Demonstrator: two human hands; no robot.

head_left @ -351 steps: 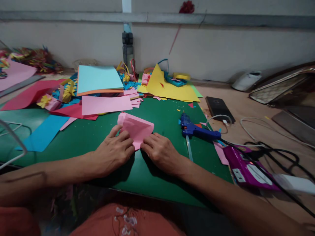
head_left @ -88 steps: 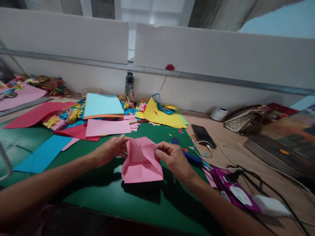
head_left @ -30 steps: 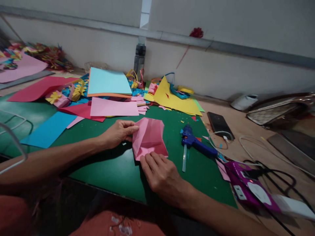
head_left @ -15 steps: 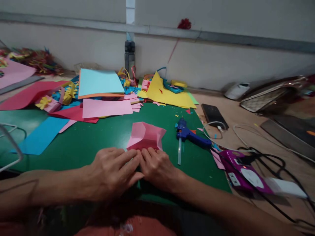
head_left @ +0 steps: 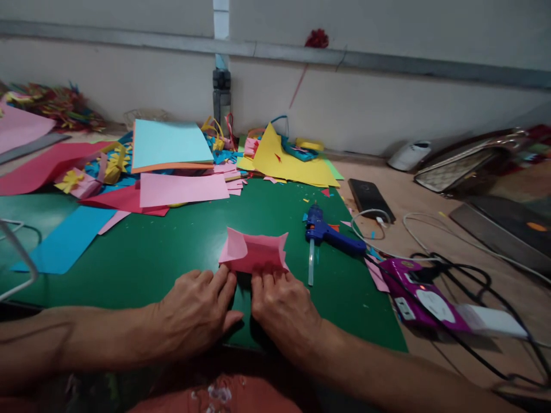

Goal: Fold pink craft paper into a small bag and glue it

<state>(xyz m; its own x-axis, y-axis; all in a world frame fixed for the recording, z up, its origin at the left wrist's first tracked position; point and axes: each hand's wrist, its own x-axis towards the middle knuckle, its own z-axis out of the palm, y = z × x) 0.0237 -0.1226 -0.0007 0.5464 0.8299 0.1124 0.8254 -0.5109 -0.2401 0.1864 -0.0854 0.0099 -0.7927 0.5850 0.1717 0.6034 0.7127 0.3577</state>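
Observation:
A folded piece of pink paper (head_left: 258,249) lies on the green board in front of me, with its sides standing up and its far corners pointing outward. My left hand (head_left: 196,310) has its fingers curled down at the paper's near left corner, and its thumb sticks out to the side. Against the near edge, right of the middle, my right hand (head_left: 282,301) presses its bent fingertips on the paper. The right thumb is hidden below the hand. Just to the right lies a blue glue gun (head_left: 333,232) with a clear glue stick in it.
Coloured sheets, among them a light blue sheet (head_left: 172,143) and a yellow sheet (head_left: 284,160), cover the back. On the right are a black phone (head_left: 371,199), a purple power strip (head_left: 424,301) with cables, and a handbag (head_left: 456,166). A blue strip (head_left: 64,238) lies left.
My hands have drawn apart along the near edge, the left going left and the right going right. The paper's far side has dropped lower, and its near face shows more.

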